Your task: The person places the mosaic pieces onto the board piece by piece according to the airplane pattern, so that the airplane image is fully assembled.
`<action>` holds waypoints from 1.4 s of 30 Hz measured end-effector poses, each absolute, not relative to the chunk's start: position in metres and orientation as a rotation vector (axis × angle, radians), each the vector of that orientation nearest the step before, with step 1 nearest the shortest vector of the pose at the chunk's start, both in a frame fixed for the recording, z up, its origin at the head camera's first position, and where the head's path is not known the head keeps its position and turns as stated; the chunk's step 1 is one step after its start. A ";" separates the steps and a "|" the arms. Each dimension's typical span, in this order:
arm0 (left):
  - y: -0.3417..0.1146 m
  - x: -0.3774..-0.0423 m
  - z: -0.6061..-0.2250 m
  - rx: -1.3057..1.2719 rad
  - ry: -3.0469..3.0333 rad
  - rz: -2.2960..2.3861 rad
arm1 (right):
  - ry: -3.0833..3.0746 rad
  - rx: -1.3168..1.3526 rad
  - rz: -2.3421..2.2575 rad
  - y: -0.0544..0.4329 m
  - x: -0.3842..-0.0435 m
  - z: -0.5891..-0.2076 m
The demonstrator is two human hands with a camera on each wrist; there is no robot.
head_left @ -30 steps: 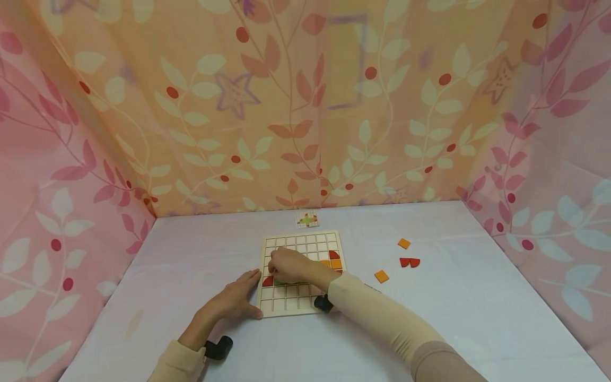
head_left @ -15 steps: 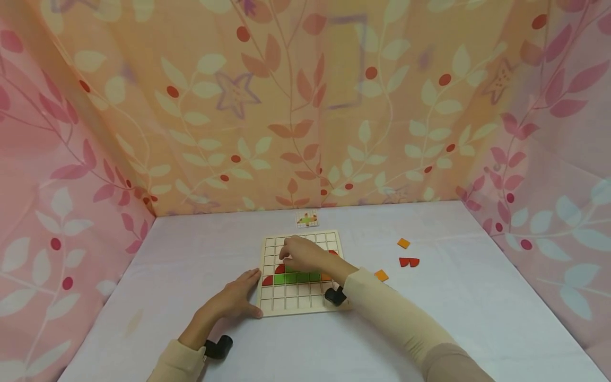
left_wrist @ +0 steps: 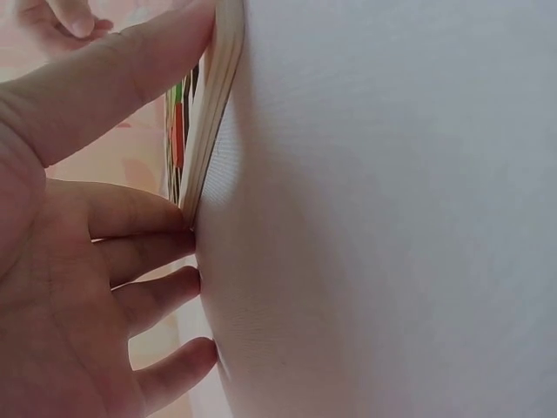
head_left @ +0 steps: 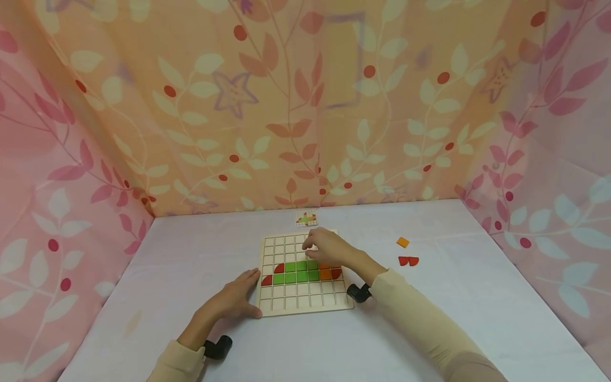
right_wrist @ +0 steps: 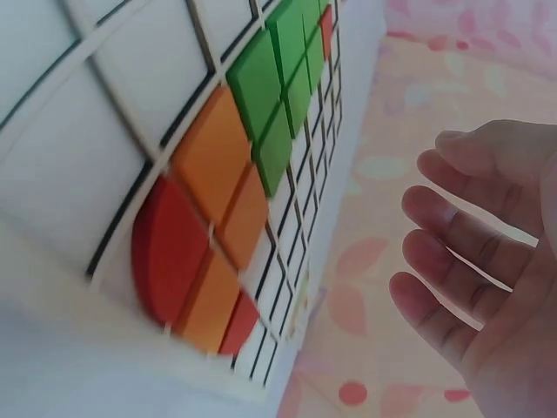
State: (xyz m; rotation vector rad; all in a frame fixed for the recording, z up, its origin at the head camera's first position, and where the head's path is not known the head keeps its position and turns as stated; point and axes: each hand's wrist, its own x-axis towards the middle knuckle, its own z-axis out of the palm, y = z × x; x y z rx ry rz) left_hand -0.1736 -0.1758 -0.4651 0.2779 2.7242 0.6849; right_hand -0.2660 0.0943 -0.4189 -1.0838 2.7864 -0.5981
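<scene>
My left hand (head_left: 234, 296) rests against the left edge of a pale wooden grid board (head_left: 304, 303), its thumb at the near corner. The left wrist view shows thumb and fingertips touching the board's rim (left_wrist: 213, 113). Above the board's right half hovers my right hand (head_left: 331, 248), fingers loosely bent, holding nothing; the right wrist view shows the hand (right_wrist: 487, 235) apart from the board. Two rows of tiles lie in the grid: green squares (head_left: 302, 276), orange squares (head_left: 325, 274) and red rounded pieces (head_left: 267, 280). My right hand and wrist partly cover the upper row's right end.
A small pattern card (head_left: 306, 218) lies behind the board. To the right on the white table (head_left: 458, 276) are a loose orange tile (head_left: 403, 242) and two red rounded pieces (head_left: 408, 261). Floral cloth (head_left: 305, 106) walls the back and sides.
My right hand has lifted off the tiles and moved right and away, uncovering the green ones. Its sleeve now covers where a second loose orange tile lay. The left hand stays put.
</scene>
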 end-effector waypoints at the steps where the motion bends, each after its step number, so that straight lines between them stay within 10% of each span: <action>1: -0.176 -0.173 -0.465 0.282 2.726 0.681 | 2.795 -1.092 -0.597 0.098 -0.266 -0.418; 42: -0.177 -0.172 -0.463 0.300 2.736 0.672 | 2.971 -0.397 -0.621 0.285 -0.300 -0.438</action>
